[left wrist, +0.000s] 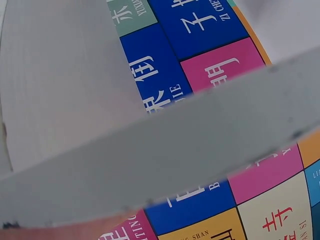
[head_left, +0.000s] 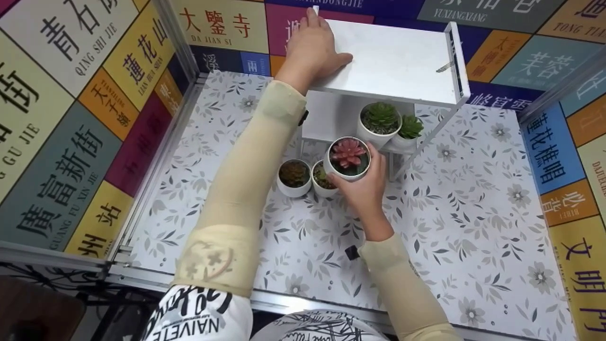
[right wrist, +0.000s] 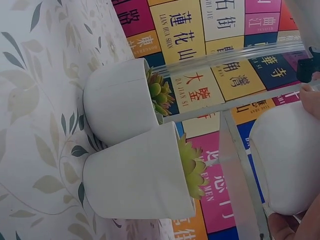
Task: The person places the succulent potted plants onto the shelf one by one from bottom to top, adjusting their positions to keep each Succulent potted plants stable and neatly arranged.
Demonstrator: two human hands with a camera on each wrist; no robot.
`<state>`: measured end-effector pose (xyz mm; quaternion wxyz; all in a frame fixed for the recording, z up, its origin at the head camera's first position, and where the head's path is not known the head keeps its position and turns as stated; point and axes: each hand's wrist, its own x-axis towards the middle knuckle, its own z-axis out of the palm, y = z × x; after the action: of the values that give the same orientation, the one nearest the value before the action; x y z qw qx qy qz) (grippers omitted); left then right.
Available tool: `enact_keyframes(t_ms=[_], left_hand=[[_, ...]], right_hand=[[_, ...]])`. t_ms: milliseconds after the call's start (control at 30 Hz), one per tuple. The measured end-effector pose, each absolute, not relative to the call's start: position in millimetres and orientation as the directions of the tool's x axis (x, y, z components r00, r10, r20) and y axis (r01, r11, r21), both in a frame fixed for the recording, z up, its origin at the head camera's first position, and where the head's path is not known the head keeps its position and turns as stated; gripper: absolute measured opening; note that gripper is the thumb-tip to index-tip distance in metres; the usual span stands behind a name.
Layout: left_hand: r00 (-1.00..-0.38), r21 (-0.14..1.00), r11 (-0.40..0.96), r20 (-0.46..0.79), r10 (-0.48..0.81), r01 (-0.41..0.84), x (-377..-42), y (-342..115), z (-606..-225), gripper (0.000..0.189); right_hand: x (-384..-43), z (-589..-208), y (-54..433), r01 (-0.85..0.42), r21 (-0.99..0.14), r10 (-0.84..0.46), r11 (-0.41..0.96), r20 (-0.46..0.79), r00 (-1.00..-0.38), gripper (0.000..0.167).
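Note:
In the head view, my right hand (head_left: pixel 367 182) holds a white pot with a red succulent (head_left: pixel 348 152), thumb on one side and fingers on the other. The right wrist view shows this pot (right wrist: pixel 287 155) lifted, with fingertips at its side. My left hand (head_left: pixel 312 52) grips the left end panel of a white shelf (head_left: pixel 388 61), its thumb over the top board. A pale panel edge (left wrist: pixel 165 145) fills much of the left wrist view. Below the held pot, a pot with a brownish plant (head_left: pixel 294 179) and a smaller green-planted pot (head_left: pixel 324 182) stand side by side on the table.
On the shelf's lower board sit a larger potted green succulent (head_left: pixel 380 121) and a smaller one (head_left: pixel 408 130). The shelf's right end panel (head_left: pixel 457 64) rises above the top board. Lettered walls (head_left: pixel 61 166) enclose the leaf-patterned table (head_left: pixel 473 213). A small black piece (head_left: pixel 352 252) is near the right wrist.

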<state>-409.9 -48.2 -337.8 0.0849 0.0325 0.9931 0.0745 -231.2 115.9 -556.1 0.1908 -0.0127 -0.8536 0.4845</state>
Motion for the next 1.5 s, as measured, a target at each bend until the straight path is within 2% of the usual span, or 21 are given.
enact_keyframes(t_ms=[633,867,1100,1500], left_hand=[[-0.984,0.15,0.986,-0.155,0.09,0.067,-413,-46,-339,0.108],[-0.986,0.157,0.986,-0.148,0.076,0.052,-414,-49,-336,0.109],[-0.986,0.167,0.985,-0.144,0.078,0.054,-412,-50,-338,0.108],[-0.98,0.11,0.989,-0.158,0.119,0.103,-414,-49,-338,0.108]], right_hand=[[-243,-552,102,-0.18,-0.855,0.205,0.487,0.312,-0.928,0.112],[-250,-550,91,-0.204,-0.835,0.216,0.512,0.355,-0.91,0.111],[-252,-553,81,-0.191,-0.837,0.224,0.513,0.345,-0.912,0.112],[-257,-550,66,-0.155,-0.834,0.266,0.53,0.336,-0.904,0.112]])
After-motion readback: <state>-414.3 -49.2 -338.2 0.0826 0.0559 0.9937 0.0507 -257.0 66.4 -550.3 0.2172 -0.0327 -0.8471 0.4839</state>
